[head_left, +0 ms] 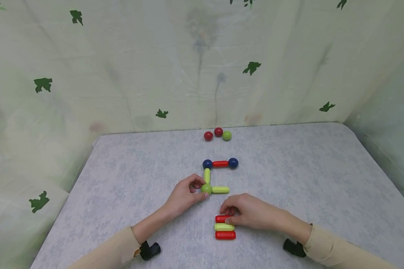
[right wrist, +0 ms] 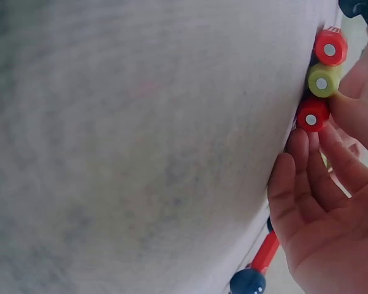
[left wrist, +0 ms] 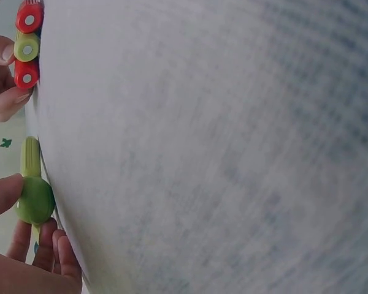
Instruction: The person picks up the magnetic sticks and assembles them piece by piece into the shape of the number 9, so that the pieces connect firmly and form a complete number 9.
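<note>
My left hand [head_left: 183, 193] pinches a green ball [head_left: 206, 188] between thumb and fingers. From that ball one yellow-green magnetic stick [head_left: 207, 175] runs up to a dark blue ball [head_left: 207, 164], and another yellow-green stick [head_left: 221, 189] points right with its far end free. A red stick [head_left: 220, 164] joins the blue ball to a second blue ball [head_left: 233, 163]. Nearer me, three sticks lie side by side: red, yellow-green, red. My right hand [head_left: 257, 213] grips the farthest red stick [right wrist: 313, 115], with the thumb also by the yellow-green stick [right wrist: 322, 82] beside it.
Two red balls [head_left: 208, 136] and a green ball [head_left: 227, 135] sit at the back edge of the cloth-covered table [head_left: 306, 168]. Behind it hangs a pale curtain [head_left: 128, 67] with leaf-like green shapes. Dark wrist devices [head_left: 150, 250] show below both hands.
</note>
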A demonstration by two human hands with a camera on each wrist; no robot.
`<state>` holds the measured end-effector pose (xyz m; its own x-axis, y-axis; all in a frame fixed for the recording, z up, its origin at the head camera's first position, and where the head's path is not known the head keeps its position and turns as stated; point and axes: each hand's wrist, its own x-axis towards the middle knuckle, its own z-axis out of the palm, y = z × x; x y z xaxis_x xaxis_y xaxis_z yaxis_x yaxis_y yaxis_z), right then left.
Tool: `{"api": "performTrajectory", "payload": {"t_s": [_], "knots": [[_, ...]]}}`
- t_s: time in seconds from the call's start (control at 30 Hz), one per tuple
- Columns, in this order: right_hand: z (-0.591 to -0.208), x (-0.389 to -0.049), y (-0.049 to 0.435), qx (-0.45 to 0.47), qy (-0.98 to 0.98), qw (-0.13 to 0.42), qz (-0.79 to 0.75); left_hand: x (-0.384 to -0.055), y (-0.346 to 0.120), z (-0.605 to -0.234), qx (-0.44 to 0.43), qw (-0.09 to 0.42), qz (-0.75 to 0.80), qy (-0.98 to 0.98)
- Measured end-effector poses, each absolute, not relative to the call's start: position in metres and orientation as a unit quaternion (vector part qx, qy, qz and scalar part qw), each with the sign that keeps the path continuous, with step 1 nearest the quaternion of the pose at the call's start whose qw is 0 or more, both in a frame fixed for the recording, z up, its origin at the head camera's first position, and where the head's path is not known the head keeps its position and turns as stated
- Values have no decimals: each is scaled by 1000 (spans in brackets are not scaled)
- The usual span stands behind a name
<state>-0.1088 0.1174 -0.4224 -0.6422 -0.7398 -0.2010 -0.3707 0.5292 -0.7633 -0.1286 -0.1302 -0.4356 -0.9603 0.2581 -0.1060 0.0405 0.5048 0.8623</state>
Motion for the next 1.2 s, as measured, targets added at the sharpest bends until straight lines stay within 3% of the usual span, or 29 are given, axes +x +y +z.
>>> {"api": "performTrajectory", "payload": {"t_s": [0.7, 1.0, 1.2], "knots": [[-421, -109, 129, -310, 838, 224, -389, -128, -130, -435, 82, 119, 488, 861], [-420, -122, 138, -247, 839, 225, -429, -129, -131, -435, 83, 121, 488, 860], [-420, -134, 140, -184, 856, 194, -443, -128, -131, -435, 83, 121, 490, 860]]}}
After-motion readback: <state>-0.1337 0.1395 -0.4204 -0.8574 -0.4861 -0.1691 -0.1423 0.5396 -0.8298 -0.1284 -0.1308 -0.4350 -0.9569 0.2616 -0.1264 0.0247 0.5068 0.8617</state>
